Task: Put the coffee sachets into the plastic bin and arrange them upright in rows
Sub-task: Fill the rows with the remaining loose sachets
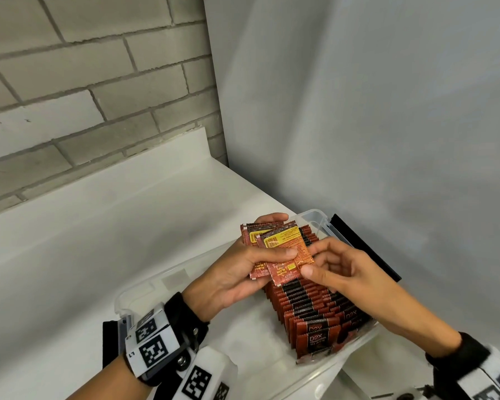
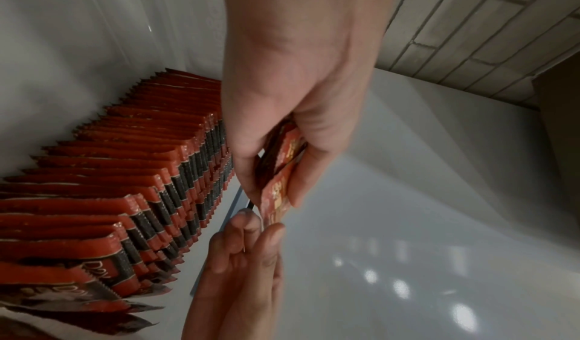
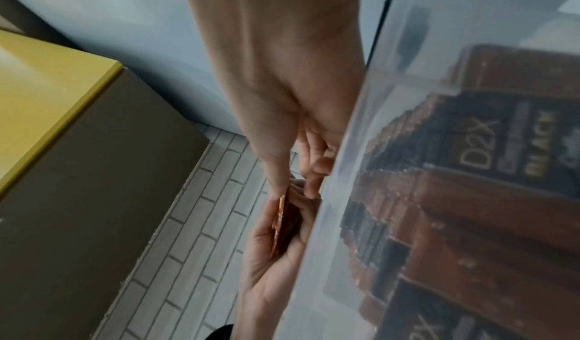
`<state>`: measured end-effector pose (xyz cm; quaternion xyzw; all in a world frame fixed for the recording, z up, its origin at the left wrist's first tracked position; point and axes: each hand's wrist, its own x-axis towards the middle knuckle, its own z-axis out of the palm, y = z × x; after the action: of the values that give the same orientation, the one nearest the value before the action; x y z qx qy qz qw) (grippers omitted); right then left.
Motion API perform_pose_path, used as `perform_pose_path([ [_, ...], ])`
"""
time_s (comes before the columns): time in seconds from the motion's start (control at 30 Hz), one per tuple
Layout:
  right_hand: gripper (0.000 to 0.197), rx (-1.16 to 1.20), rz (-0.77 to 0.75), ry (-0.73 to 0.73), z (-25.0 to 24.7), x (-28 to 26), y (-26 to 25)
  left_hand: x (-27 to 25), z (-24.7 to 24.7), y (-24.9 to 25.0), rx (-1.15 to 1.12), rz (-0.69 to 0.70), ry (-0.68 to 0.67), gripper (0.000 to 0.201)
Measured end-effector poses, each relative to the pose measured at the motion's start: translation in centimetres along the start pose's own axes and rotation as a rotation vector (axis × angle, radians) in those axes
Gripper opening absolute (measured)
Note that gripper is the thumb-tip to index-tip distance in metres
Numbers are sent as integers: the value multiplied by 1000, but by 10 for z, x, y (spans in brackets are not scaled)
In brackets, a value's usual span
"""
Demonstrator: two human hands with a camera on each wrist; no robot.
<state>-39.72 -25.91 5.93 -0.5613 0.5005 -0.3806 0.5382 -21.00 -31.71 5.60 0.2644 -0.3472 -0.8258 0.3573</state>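
My left hand (image 1: 282, 235) grips a small fanned stack of red and black coffee sachets (image 1: 274, 243) above the clear plastic bin (image 1: 145, 287). My right hand (image 1: 309, 259) pinches the lower right corner of the top sachet between thumb and fingers. Below them, rows of upright sachets (image 1: 315, 310) fill the bin's right side. In the left wrist view the held sachets (image 2: 279, 189) show edge-on, with the right hand's fingers (image 2: 244, 241) meeting them beside the rows (image 2: 125, 184). The right wrist view looks through the bin wall (image 3: 392, 97) at the sachets inside (image 3: 477, 196).
The bin sits on a white counter (image 1: 98, 226) in a corner between a grey brick wall (image 1: 84, 82) and a plain pale wall. A black strip (image 1: 367, 249) lies along the bin's far side. The bin's left half shows bare floor. A yellow-topped box (image 3: 47, 92) appears in the right wrist view.
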Motion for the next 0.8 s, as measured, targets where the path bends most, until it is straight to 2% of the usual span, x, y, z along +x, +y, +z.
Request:
perform_pose_path([
  [0.13,21,85,-47,57,3,-2,1,1,0,-2,31,-38,28,47],
  [0.23,15,169,-91,161,1,-2,1,-1,3,-1,23,-118,40,39],
  [0.27,15,201,-103,200,0,-2,2,-1,4,-1,15,-133,51,45],
  [0.37,15,326,-114,280,-1,-3,1,-2,4,0,-13,-161,95,82],
  [0.4,14,365,-109,299,0,-3,1,-1,4,0,-31,-165,114,83],
  [0.47,12,407,-103,323,1,-4,0,-1,6,0,-66,-160,130,65],
  [0.57,14,348,-107,342,1,-5,1,-2,8,1,-107,-147,163,36],
  [0.7,15,239,-145,336,0,-5,5,-1,11,3,-147,-143,198,34],
  [0.8,18,158,-178,308,3,-5,6,-1,11,4,-139,-135,168,30],
])
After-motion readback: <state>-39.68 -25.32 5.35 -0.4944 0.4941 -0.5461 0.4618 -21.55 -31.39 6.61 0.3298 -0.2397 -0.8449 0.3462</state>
